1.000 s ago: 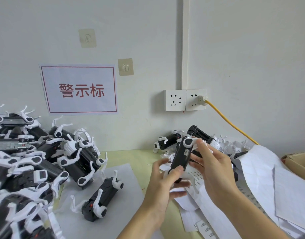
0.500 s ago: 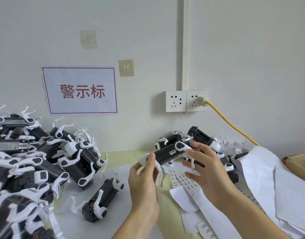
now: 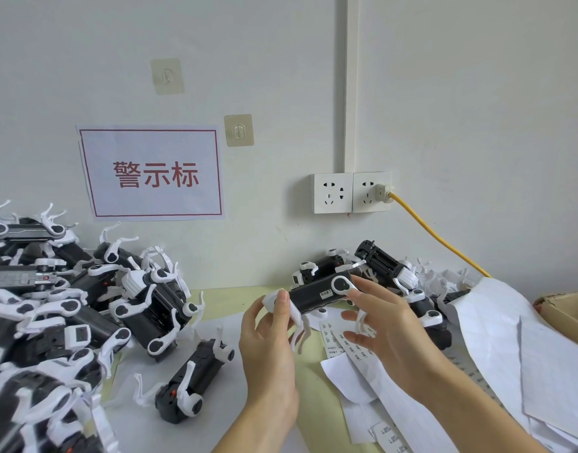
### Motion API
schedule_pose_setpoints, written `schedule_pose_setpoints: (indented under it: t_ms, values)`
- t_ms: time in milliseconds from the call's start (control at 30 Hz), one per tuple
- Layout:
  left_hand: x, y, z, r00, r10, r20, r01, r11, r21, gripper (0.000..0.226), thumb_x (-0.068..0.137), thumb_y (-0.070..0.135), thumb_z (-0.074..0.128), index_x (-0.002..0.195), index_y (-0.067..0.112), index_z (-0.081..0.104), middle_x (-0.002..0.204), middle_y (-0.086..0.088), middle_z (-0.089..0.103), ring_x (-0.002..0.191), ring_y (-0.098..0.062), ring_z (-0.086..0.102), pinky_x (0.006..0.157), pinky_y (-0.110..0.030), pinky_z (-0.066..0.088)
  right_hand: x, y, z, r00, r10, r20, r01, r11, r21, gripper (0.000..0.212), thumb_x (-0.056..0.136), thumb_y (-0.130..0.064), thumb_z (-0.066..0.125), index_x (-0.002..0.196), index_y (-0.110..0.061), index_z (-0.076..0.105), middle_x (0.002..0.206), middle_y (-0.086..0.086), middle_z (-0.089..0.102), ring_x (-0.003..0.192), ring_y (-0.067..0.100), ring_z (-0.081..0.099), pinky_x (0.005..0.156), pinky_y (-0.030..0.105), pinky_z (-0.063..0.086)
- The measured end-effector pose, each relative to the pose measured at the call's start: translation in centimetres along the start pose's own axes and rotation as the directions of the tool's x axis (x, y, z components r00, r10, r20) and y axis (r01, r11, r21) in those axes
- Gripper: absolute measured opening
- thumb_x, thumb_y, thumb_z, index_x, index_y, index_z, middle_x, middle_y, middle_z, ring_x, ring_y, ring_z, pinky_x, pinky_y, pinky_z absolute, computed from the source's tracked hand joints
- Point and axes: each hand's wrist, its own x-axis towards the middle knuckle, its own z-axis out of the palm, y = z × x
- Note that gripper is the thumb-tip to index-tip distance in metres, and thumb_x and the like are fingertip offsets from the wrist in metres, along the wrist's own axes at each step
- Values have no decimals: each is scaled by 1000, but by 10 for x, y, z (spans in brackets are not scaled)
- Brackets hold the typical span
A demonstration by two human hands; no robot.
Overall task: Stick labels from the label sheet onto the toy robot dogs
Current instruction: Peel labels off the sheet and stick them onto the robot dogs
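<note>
A black toy robot dog (image 3: 317, 293) with white legs is held lying sideways above the table, a small white label showing on its side. My left hand (image 3: 269, 341) pinches its left end between thumb and fingers. My right hand (image 3: 384, 325) steadies the right end, index finger on the white hip joint, the other fingers spread below. Under the hands lies the label sheet (image 3: 341, 343) with rows of small labels. One loose dog (image 3: 193, 384) lies on white paper at lower centre. A big pile of dogs (image 3: 62, 308) fills the left side.
More dogs (image 3: 389, 266) are heaped against the wall behind my hands. Crumpled white backing sheets (image 3: 497, 348) cover the right side, with a cardboard box (image 3: 565, 317) at the far right. A yellow cable (image 3: 438, 237) runs from the wall socket (image 3: 351, 192) down behind the paper.
The dog turned from upright to lying sideways between my hands. My left hand moved from under it to its left end; my right hand opened its fingers along the right end.
</note>
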Motion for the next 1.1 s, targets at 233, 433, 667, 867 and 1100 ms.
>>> schedule_pose_setpoints:
  t_ms: [233, 433, 667, 867, 1100]
  values:
    - [-2, 2, 3, 997, -42, -70, 41, 999, -17, 67, 59, 61, 81, 107, 19, 61, 74, 1, 71, 72, -21, 64, 83, -39, 47, -2, -2, 2, 1000, -29, -2, 29, 999, -14, 43, 68, -41, 73, 109, -31, 70, 113, 14, 66, 110, 28, 65, 90, 45, 55]
    - [-5, 7, 4, 994, -44, -96, 42, 999, -15, 34, 85, 44, 70, 100, 14, 64, 74, 1, 72, 68, -18, 70, 63, -33, 47, -3, -3, 2, 1000, -11, 15, 11, 1000, -7, 54, 68, -42, 84, 114, -20, 64, 109, 5, 71, 101, 21, 72, 83, 42, 55]
    - [-9, 13, 4, 998, 22, -66, -17, 997, 73, 12, 94, 28, 67, 84, 31, 71, 82, 0, 77, 75, -17, 74, 72, -34, 50, 0, -1, 0, 991, 78, -108, -69, 993, 91, 26, 97, -30, 54, 116, -18, 65, 117, 14, 65, 97, 30, 73, 79, 43, 55]
    - [-12, 13, 3, 995, 90, -32, -83, 982, 169, 9, 94, 23, 68, 90, 31, 71, 83, -3, 77, 82, -21, 74, 80, -37, 55, 0, -1, 0, 982, 96, -164, -82, 992, 92, 20, 99, -28, 46, 98, -22, 64, 112, 2, 62, 100, 36, 70, 88, 53, 54]
    - [-9, 12, 3, 997, 61, -42, -55, 991, 122, 12, 96, 16, 65, 96, 26, 73, 91, -4, 78, 80, -22, 76, 76, -33, 55, -1, -1, 0, 988, 67, -138, -54, 994, 99, 31, 101, -30, 42, 114, -25, 70, 125, 2, 66, 107, 35, 67, 82, 49, 56]
